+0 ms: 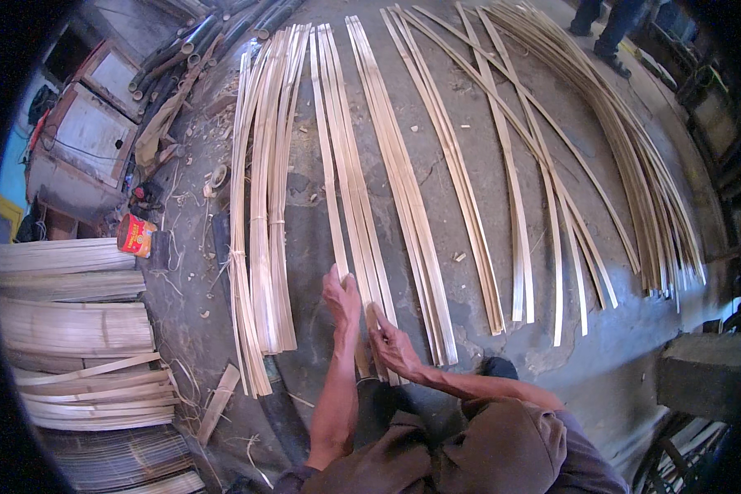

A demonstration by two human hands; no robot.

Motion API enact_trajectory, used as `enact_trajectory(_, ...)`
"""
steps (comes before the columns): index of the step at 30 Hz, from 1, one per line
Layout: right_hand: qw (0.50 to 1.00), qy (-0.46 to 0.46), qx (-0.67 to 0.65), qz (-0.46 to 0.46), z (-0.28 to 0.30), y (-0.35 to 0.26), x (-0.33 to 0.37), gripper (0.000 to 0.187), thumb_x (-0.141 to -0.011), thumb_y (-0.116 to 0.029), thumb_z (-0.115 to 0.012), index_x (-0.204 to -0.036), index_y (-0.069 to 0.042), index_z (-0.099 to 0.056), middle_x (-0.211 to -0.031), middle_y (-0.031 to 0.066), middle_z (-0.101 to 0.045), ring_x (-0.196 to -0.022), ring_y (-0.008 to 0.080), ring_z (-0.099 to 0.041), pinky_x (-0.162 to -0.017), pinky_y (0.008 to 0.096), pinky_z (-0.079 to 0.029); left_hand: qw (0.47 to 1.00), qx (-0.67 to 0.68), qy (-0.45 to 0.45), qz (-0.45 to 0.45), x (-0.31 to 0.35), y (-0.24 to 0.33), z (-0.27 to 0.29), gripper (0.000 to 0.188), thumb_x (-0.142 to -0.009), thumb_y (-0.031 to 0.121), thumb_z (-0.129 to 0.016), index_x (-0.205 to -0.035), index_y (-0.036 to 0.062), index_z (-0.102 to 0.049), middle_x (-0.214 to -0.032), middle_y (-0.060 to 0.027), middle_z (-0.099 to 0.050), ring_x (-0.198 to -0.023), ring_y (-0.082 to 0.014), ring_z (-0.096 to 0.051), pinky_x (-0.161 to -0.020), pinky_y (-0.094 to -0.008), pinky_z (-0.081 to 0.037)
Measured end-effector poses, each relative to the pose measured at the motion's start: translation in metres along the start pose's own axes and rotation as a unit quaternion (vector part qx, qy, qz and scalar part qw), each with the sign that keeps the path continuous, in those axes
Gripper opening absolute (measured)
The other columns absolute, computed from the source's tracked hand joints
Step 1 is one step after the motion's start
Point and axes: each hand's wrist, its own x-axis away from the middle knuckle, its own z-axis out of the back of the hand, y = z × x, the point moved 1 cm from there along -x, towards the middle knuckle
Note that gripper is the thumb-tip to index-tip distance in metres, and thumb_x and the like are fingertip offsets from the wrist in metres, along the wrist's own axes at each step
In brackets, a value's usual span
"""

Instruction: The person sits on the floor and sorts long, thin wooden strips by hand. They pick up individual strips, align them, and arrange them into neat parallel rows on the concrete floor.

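Observation:
Long pale bamboo strips [350, 177] lie in a narrow group on the floor in front of me. My left hand [342, 298] is closed around the near end of a single bamboo strip [328, 189] at this group's left edge. Slightly nearer to me and to the right, my right hand [393, 346] has its fingers bent around the near part of the grouped strips. What lies under its palm is hidden. Just left of my hands is a thicker bundle of strips [263, 189], tied in places. Another narrow group [399, 185] lies to the right.
Farther right are more strips [449, 148], several loose crossing strips [543, 156] and a large pile [634, 165]. Stacked slats [74, 329] and a red and yellow tin [135, 235] stand at left. Bamboo poles [193, 45] lie far left; a person's legs [613, 33] show far right.

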Motion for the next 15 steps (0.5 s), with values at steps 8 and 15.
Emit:
enact_trajectory(8, 0.997, -0.058, 0.016, -0.042, 0.004, 0.008, 0.004, 0.062, -0.099, -0.024, -0.050, -0.154, -0.019, -0.022, -0.093, 0.0168, -0.067, -0.083, 0.0157, -0.059, -0.080, 0.0300, -0.049, 0.998, 0.052, -0.008, 0.031, 0.012, -0.013, -0.006, 0.045, -0.092, 0.024, -0.058, -0.123, -0.0071, -0.056, -0.110, -0.0268, -0.063, -0.104, -0.0410, -0.060, -0.092, -0.0457, -0.045)
enact_trajectory(15, 0.997, -0.079, 0.020, -0.002, 0.010, 0.019, -0.004, 0.064, -0.100, -0.025, -0.051, -0.155, -0.020, -0.019, -0.083, 0.0142, -0.063, -0.073, 0.0161, -0.053, -0.073, 0.0291, -0.048, 0.984, 0.144, -0.045, 0.094, 0.014, 0.002, -0.002, 0.039, -0.093, 0.026, -0.060, -0.117, -0.0041, -0.060, -0.101, -0.0211, -0.067, -0.092, -0.0316, -0.064, -0.084, -0.0404, -0.048)
